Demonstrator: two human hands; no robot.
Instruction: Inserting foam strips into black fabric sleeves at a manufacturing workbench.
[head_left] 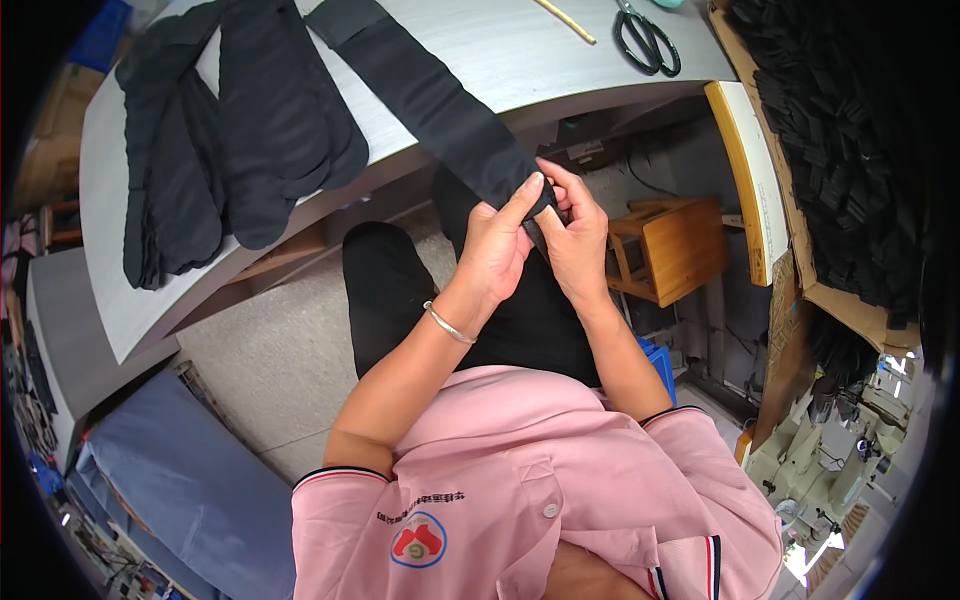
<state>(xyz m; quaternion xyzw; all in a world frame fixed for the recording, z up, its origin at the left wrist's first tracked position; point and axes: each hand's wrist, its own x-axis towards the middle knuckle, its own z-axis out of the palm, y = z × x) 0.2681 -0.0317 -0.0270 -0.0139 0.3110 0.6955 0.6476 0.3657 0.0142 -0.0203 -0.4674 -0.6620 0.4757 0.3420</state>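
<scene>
A long black fabric strip (430,100) runs from the grey-white table down over its near edge toward my lap. My left hand (497,245) grips its lower end, thumb pressed on the cloth. My right hand (577,235) pinches the same end from the other side, fingers bent round a small folded part. The fold itself is mostly hidden by my fingers. To the left on the table lie several flat black fabric pieces with rounded ends (275,130), overlapping and hanging over the edge.
Black-handled scissors (648,45) and a thin wooden stick (567,20) lie on the table (500,50). At the right stands a carton full of black fabric pieces (835,150). A wooden stool (675,250) is under the table; a blue cloth-covered object (200,470) stands lower left.
</scene>
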